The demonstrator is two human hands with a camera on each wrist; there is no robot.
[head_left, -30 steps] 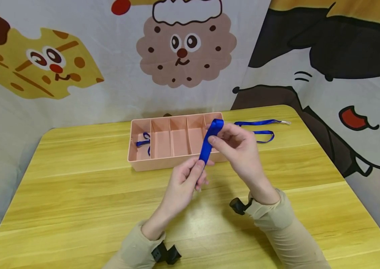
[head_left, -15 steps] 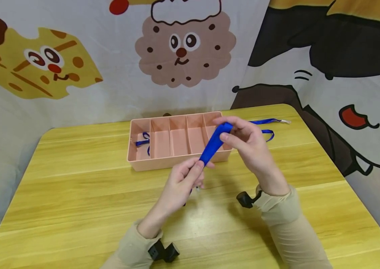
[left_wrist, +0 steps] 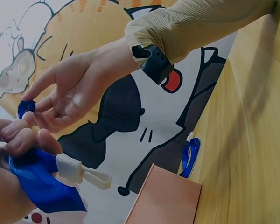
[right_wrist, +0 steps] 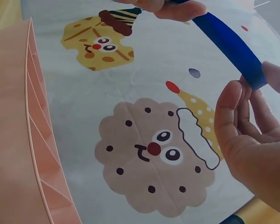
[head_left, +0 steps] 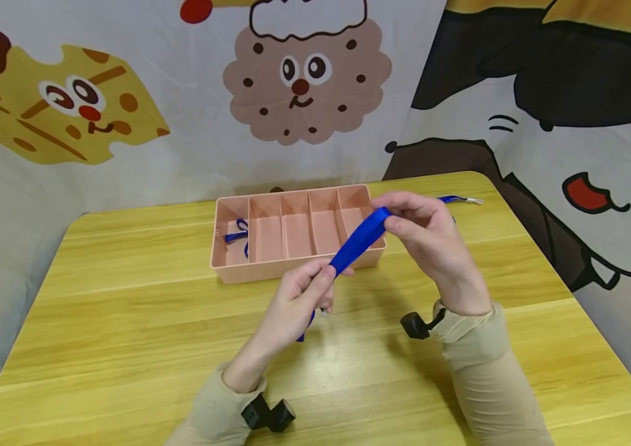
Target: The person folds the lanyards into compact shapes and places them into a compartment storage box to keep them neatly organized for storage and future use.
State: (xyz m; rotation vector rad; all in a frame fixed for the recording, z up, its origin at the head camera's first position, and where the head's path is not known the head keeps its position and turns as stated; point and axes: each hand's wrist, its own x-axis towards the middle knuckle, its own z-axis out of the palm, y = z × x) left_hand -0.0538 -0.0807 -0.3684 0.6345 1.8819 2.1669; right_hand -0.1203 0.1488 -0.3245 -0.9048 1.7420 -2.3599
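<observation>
A blue lanyard (head_left: pixel 359 243), folded into a flat strip, stretches between my hands above the table. My left hand (head_left: pixel 295 306) pinches its lower part between thumb and fingers. At the upper end, my right hand (head_left: pixel 441 248) holds the fold by thumb and fingertips. A white plastic clip (left_wrist: pixel 71 169) with a loop sticks out beside my left fingers in the left wrist view, and a loose blue end hangs below that hand. Behind lies a pink divided box (head_left: pixel 271 272); its leftmost compartment has another blue lanyard (head_left: pixel 236 236) in it.
One more blue lanyard (left_wrist: pixel 191 156) lies on the wooden table (head_left: pixel 126 347) right of the box, mostly hidden behind my right hand in the head view. A cartoon-printed cloth (head_left: pixel 181 167) hangs behind and beside the table.
My right hand has moved right and slightly away from my left, drawing out the lanyard's folded strip between them. The left hand stays nearly in place; a loose end now shows beneath it.
</observation>
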